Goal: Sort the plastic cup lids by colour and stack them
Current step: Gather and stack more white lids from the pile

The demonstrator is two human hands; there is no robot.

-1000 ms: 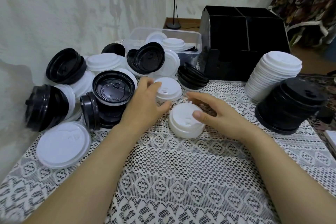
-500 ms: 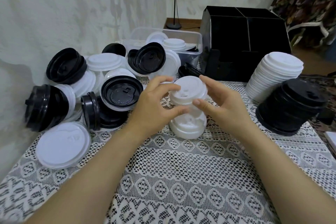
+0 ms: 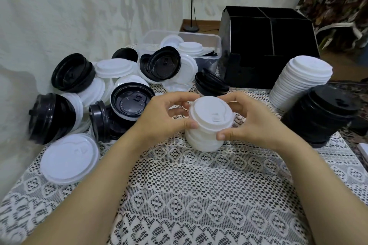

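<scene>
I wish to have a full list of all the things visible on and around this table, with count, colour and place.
Held lid: one, white, atop short white stack, centre.
Tall lid stack: one, white, right.
Black lid stack: one, black, right, nearer.
Loose lids: many, black and white, left pile.
Flat lid: one, white, front left.
Container: one, clear, back, holding lids.
Organiser: one, black, back right.
Tablecloth: one, white lace, under everything.
Left hand, right hand: two, pinching the held lid.
</scene>
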